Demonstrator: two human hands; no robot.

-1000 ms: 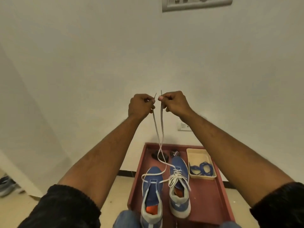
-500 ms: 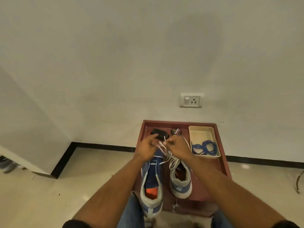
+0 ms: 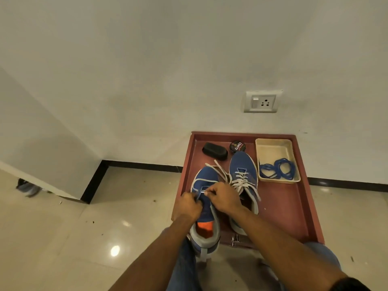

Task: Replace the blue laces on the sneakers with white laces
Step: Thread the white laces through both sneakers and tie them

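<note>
head view: left hand (image 3: 189,206) grips the near-left eyelet edge of the left sneaker (image 3: 206,208), whose long axis runs near to far. right hand (image 3: 225,199) pinches the white lace (image 3: 204,192) tip, apparently at an eyelet; it sits slightly farther. right sneaker (image 3: 244,175) lies just beside, already laced. tray (image 3: 294,206) offers open room rightward; blue laces (image 3: 277,170) rest in the cream bin (image 3: 273,148).

- Blue sneakers (image 3: 243,171): matt woven cloth uppers, flat white cloth laces (image 3: 241,182).
- Worktop (image 3: 281,208): smooth, reddish-brown, low sheen.
- Cream tray (image 3: 275,150): smooth plastic.
- Floor (image 3: 105,223): glossy polished tiles reflecting light.
- Wall (image 3: 147,70): matt white paint.
</note>
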